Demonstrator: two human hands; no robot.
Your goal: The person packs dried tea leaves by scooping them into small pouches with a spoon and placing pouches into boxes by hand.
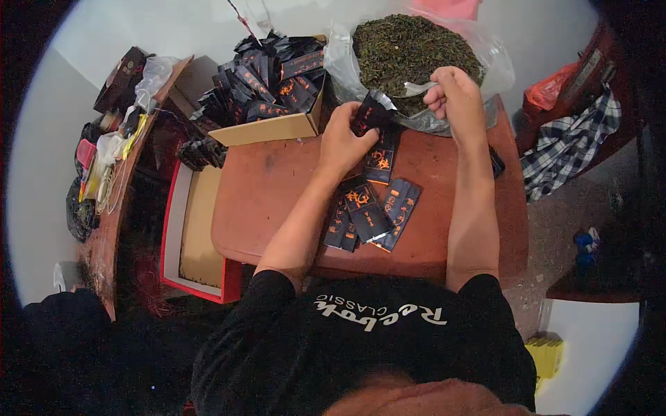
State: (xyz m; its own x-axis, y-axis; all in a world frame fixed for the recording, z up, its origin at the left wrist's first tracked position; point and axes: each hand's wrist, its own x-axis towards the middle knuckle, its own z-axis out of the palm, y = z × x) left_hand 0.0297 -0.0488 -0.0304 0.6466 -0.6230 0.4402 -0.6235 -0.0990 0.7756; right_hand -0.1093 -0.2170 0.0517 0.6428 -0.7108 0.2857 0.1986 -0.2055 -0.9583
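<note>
Lettering on the black shirt (pixel 416 347) reads, inverted in my head view, "Reebok CLASSIC"; orange characters mark the black packets (pixel 361 201) lying overlapped on the table (pixel 263 187), too small for me to read. The left hand (pixel 349 139) grips one upright black pouch (pixel 368 114) between thumb and fingers, above those packets. The right hand (pixel 458 97) pinches a pale scoop (pixel 416 89), its tip near the pouch's upper end, before a heap of dark leaves (pixel 416 55) in a clear plastic bag (pixel 340 66). Beside the left hand, a cardboard carton (pixel 277 130) heaped with packets blocks the far left corner. Farther left I see a red-sided tray (pixel 168 243) and a cluttered side table (pixel 135 173); at right, a checked cloth (pixel 576 145). The table's near edge meets the torso; bare tabletop lies left of the left forearm and between the packets and the right forearm.
</note>
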